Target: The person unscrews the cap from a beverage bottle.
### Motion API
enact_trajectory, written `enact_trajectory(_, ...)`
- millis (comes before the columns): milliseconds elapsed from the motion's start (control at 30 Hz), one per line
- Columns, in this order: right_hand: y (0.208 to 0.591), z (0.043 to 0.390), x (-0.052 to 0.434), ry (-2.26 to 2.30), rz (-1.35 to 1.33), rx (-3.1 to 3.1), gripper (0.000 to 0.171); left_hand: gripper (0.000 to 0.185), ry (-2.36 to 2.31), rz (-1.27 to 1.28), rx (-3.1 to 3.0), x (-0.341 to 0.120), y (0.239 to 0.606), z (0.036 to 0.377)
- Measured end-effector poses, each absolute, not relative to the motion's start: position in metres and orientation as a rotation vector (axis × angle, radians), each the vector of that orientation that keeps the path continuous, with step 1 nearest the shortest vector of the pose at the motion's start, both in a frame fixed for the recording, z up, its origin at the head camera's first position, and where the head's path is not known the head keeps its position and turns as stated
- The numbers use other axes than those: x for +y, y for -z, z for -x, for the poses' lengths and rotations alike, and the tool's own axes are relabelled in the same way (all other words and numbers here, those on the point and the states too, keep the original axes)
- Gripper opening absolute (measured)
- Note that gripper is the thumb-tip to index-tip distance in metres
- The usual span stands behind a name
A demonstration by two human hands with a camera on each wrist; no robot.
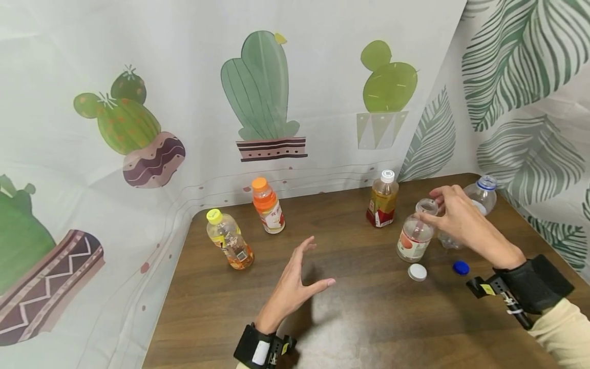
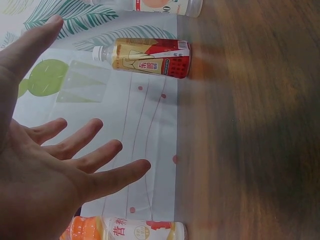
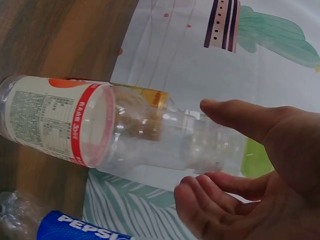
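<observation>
While left hand [image 1: 295, 282] hovers, right hand [image 1: 454, 218] seemingly touches uncapped bottle [image 1: 415, 236].

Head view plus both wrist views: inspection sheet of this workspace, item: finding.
Surface: brown wooden table, bare grain.
Job's things: uncapped clear bottle upright; white cap and blue cap loose on the table beside it.
Clutter: yellow-capped bottle, orange-capped bottle, white-capped tea bottle, empty blue-ringed bottle.
Grippers: right hand at the uncapped bottle's neck, fingers around it, contact unclear; left hand spread, holding nothing.
Cables: nothing seen; black wrist mounts only.
Surroundings: cactus-print cloth and leaf-print cloth backdrops.
</observation>
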State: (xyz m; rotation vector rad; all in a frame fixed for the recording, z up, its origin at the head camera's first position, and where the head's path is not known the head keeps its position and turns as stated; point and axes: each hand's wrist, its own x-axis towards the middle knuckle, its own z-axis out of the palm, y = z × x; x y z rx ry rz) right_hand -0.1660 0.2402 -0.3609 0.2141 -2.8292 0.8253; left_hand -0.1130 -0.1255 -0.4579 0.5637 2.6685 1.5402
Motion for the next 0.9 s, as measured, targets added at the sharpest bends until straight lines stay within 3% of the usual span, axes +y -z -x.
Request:
enact_trajectory(167,0.347,0.167,0.238,-0.807,-0.218,-2.796,0.063,0.095,-1.548,-0.555,2.659,-0.127,0.458,0.112)
enact_trajectory(333,0.328,0.175,0.233,-0.768,-0.29,-2.664,0.035,0.091,-1.538,-0.543,2.68,-0.129,0.457,0.111)
enact_trajectory(400,0.32,0.18,0.229,-0.752,-0.302,-2.657,0.031,0.091,-1.54,-0.542,2.685,-0.129,0.457,0.11)
enact_trajectory(900,0.286,0.236,0.204,-0.477,-0.44,-2.976,0.044,0.086,-1.541,-0.559,2.69,-0.129,0.455,0.112)
